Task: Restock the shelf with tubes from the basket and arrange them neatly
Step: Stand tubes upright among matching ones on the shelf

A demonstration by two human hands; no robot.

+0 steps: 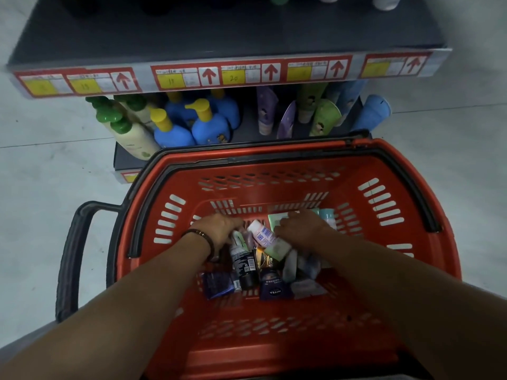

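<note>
Item 1. Red shopping basket [274, 352], centre to lower frame, parked against the shelving so tubes travel a short way. Its black handle [71, 259] sticks out at left.

Item 2. Mixed tubes [263, 259] heaped loose on the basket floor, centre frame. They include a white-and-pink tube [260, 233] lying on top, a black one [245, 266] and a dark blue Nivea tube [275, 286] nearest me. None is out of the basket yet.

Item 3. Left hand [219, 229], a bracelet [201, 237] at the wrist, knuckles up, fingers bent down into the heap's left side. I cannot tell whether they hold a tube.

Item 4. Right hand [301, 229], same posture on the right side, over pale green packs. I cannot tell its grip either. I judge both are sorting for a pick.

Item 5. Lower shelf [247, 124], upper centre. Green-capped pump bottles [131, 133] and blue pump bottles [208, 124] stand at left. At right are purple tubes [266, 111], green tubes [323, 116] and blue tubes [370, 113], cap down and some leaning. This looks like the destination, with a dark gap between the bottles and the tubes.

Item 6. Upper shelf [219, 31] with a red-and-yellow price strip [219, 75] along its edge.
</note>
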